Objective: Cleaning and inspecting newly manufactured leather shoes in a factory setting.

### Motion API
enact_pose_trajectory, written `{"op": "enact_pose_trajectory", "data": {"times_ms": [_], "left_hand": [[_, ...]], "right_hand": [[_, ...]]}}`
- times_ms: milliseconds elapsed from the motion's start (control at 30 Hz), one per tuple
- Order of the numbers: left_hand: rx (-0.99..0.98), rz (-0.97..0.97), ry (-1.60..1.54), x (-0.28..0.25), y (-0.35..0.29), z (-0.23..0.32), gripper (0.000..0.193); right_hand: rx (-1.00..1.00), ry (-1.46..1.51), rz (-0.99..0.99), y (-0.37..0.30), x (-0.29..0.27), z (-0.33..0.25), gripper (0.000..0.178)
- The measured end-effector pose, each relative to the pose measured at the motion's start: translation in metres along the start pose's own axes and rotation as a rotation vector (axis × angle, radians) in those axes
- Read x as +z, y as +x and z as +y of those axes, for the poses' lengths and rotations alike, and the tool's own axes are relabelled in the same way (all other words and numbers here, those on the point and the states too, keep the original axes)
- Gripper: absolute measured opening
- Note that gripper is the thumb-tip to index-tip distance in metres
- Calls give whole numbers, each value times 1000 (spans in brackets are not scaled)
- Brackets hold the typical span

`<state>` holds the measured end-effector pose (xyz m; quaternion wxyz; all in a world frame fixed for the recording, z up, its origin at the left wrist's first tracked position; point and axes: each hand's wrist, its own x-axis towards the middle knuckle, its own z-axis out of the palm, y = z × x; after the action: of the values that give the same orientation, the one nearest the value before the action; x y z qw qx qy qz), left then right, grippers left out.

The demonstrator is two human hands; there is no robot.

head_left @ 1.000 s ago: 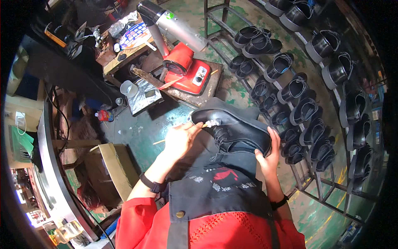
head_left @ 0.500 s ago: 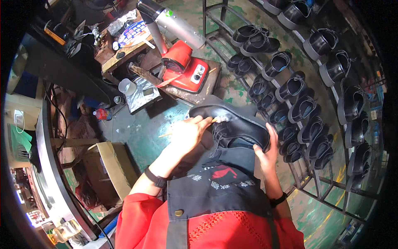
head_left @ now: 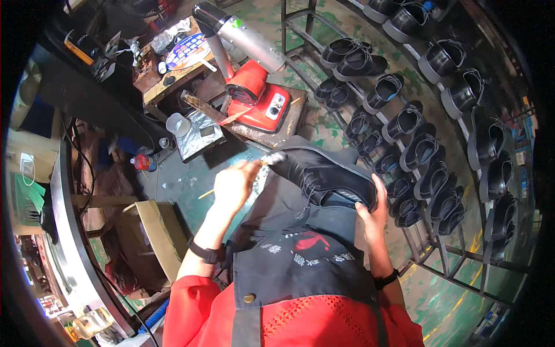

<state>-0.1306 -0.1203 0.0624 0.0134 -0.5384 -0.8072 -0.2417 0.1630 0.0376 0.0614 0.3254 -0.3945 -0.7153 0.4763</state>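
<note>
Your left hand (head_left: 236, 184) pinches a white-tipped stick (head_left: 206, 194) at the toe of a black shoe (head_left: 332, 178) above your apron (head_left: 266, 277); pressing hard could twist it from your right hand (head_left: 376, 220), fingers around the heel.

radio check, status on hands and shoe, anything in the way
Left hand holding stick, white tip at toe of shoe. Right hand gripping heel end. No obstruction seen.

I count my two hands (head_left: 234, 185), two dark wristbands (head_left: 203, 253), one held black shoe (head_left: 330, 180), one thin stick (head_left: 206, 194), one red machine (head_left: 263, 113), one white cup (head_left: 177, 125), and over a dozen racked shoes (head_left: 401, 126).
</note>
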Motion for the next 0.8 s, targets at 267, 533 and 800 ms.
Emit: {"op": "enact_pose_trajectory", "data": {"times_ms": [267,533,800], "left_hand": [[-376,211,-926,-22,18,21,40],[-184,-45,-1155,-12,10,106,38],[231,-148,-1048,8,26,121,21]], "right_hand": [[-68,-79,-6,-2,0,-5,82],[-30,103,-64,-4,11,-12,100],[-47,74,19,-7,14,-19,98]]}}
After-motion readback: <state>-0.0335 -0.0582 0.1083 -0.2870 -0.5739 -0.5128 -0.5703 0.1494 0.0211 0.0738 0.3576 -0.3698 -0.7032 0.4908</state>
